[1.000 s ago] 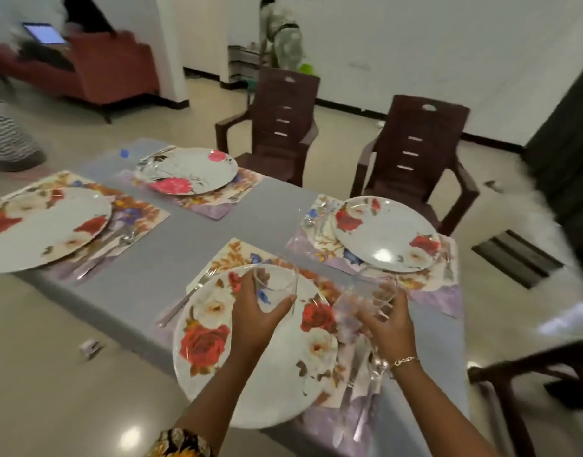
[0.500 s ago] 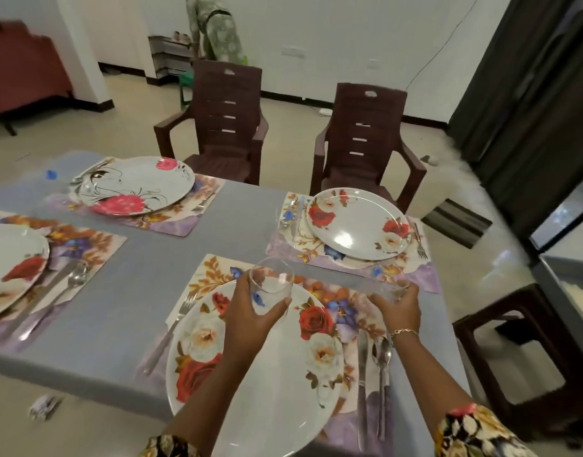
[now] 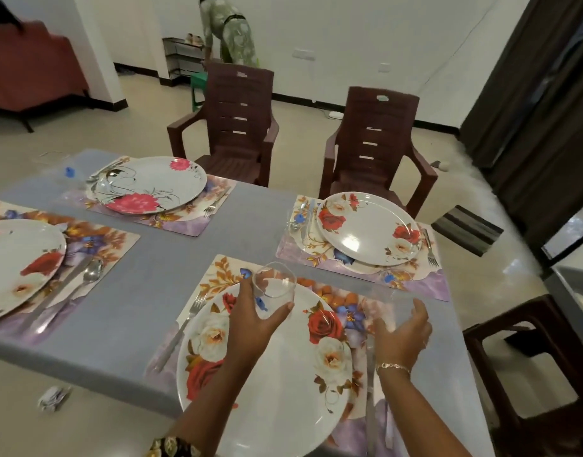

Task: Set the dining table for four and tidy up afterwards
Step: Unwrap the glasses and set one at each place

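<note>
Four floral placemats on the grey-covered table each carry a round white flower-printed plate, with forks, knives and spoons beside them, so most of the laying looks done; glasses seem to be the step in hand. At lower centre the left hand has its fingers closed round a clear drinking glass, held just above the nearest plate. The right hand, lower right, curls loosely around a faint second clear glass near the placemat's far corner; whether it grips I cannot tell. Remaining glasses and tidying are probably left
</note>
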Motion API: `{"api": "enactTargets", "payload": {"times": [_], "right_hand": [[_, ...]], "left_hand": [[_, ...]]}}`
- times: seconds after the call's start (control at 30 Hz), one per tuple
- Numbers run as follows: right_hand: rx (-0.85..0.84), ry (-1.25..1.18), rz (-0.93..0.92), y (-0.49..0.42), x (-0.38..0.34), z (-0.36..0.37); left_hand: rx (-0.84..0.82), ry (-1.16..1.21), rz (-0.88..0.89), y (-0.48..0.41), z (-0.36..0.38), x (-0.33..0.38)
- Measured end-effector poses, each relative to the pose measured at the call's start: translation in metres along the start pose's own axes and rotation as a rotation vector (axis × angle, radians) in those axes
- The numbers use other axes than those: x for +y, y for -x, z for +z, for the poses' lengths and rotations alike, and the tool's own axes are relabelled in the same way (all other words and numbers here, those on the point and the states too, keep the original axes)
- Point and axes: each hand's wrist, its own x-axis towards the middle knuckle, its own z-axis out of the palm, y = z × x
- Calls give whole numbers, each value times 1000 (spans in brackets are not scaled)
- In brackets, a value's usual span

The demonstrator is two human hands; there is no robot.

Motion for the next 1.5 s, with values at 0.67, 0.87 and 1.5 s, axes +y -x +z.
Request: {"api": "enactTargets", "payload": {"times": [0.67,0.87,1.5], "right_hand": [[-1351,-188,-472,193,-147,197],[-1259,-238,-424,258,-188,263],[-745,-229,-223,195,-232,443]], "left_hand": [[-45,3,-13,-15,-236,-62],[-79,-47,-10,-47,-323,-97],[-106,-380,-51,-199,-421,-164]]}}
